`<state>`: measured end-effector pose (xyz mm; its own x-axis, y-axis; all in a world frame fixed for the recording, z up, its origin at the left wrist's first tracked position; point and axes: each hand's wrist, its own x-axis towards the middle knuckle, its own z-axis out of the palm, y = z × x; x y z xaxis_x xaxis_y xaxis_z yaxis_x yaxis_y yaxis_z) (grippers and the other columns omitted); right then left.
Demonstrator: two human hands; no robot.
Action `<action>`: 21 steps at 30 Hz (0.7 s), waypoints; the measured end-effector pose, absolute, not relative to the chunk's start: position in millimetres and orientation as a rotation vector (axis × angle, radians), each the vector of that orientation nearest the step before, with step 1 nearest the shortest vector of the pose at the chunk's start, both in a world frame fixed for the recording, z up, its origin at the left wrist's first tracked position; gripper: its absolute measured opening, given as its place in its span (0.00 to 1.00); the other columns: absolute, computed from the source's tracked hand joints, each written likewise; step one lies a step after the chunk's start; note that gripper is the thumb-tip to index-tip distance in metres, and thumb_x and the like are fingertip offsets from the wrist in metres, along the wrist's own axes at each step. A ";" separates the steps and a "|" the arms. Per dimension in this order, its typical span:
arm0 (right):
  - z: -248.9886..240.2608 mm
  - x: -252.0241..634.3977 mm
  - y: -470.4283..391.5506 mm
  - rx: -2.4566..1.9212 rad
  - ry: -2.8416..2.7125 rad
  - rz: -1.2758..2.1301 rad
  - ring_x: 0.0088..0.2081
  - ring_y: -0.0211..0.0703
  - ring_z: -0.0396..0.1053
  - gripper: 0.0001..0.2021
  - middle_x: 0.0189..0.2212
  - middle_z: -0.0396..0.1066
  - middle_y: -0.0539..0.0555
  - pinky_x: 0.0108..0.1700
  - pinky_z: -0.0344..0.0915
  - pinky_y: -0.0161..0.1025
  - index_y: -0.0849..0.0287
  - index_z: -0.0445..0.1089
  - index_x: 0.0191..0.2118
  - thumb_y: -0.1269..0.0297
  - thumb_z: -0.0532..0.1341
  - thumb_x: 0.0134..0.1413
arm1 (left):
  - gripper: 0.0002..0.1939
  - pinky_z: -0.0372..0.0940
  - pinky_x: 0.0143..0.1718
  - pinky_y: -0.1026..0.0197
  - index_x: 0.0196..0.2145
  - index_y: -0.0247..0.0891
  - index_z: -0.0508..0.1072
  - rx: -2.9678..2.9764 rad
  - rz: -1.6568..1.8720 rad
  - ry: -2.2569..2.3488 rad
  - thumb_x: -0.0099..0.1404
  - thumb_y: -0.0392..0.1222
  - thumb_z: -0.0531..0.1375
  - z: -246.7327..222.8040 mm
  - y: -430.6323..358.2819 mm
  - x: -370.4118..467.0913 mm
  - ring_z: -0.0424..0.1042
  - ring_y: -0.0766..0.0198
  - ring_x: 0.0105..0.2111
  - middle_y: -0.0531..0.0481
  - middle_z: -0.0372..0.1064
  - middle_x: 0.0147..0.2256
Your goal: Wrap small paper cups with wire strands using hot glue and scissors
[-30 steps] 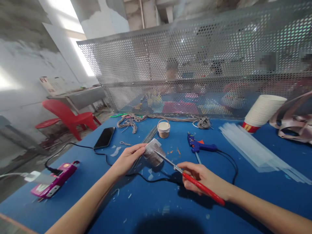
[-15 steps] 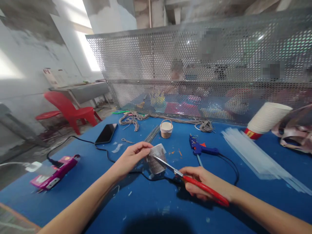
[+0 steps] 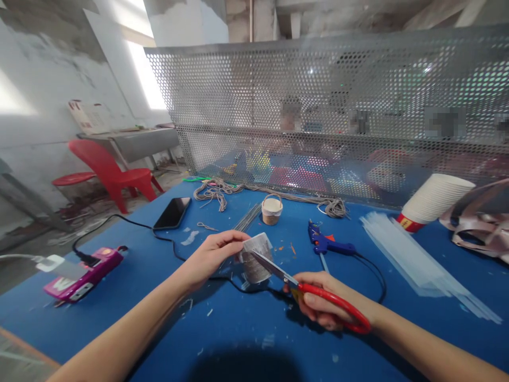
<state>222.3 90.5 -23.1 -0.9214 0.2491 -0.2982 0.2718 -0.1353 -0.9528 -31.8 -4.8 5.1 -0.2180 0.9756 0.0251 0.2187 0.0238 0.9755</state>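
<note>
My left hand (image 3: 222,254) is closed on the upper left edge of a small grey wrapped cup (image 3: 259,268), which has a pale rim and stands tilted over the blue table (image 3: 238,329). In my right hand (image 3: 318,300) are red-handled scissors (image 3: 338,300), my fingers closed round the handles. Their metal blades point up and left and lie across the cup's near side, close to its rim. Whether the tips touch the cup, I cannot tell. Beyond the cup, a small basket with a handle (image 3: 272,210) stands beside a bundle of thin grey sticks (image 3: 248,217).
A blue glue gun (image 3: 332,244) lies right of the cup, its black cord curving nearby. Further right are clear strips (image 3: 417,257) and stacked paper cups (image 3: 439,199). Left are a phone (image 3: 172,213) and purple power strip (image 3: 85,273). A perforated metal screen (image 3: 258,95) rises behind grey cord (image 3: 214,192).
The scissor handles look wider apart and have turned slightly in my right hand. The camera view has shifted a little. My left hand keeps its hold on the cup.
</note>
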 end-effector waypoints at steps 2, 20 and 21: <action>-24.7 221.6 90.2 0.595 2.060 -2.294 0.15 0.24 0.50 0.32 0.22 0.60 0.44 0.14 0.48 0.24 0.60 0.64 0.44 0.36 0.62 0.43 | 0.10 0.62 0.35 0.62 0.33 0.39 0.78 1.243 1.270 1.525 0.57 0.45 0.60 5.6 -4.6 -31.2 0.67 0.64 0.30 0.52 0.73 0.31; -41.0 223.4 88.6 0.406 1.941 -2.499 0.15 0.21 0.50 0.26 0.23 0.61 0.46 0.14 0.52 0.21 0.63 0.63 0.44 0.43 0.62 0.52 | 0.11 0.60 0.33 0.63 0.31 0.37 0.78 1.139 1.318 1.477 0.56 0.47 0.62 7.1 -5.7 -28.0 0.64 0.66 0.28 0.52 0.71 0.28; -41.8 223.2 88.7 0.403 1.940 -2.502 0.15 0.21 0.50 0.26 0.23 0.61 0.46 0.14 0.52 0.21 0.63 0.63 0.44 0.43 0.62 0.52 | 0.11 0.60 0.33 0.63 0.31 0.37 0.78 1.138 1.319 1.474 0.55 0.47 0.62 6.8 -5.6 -28.0 0.63 0.66 0.28 0.52 0.71 0.28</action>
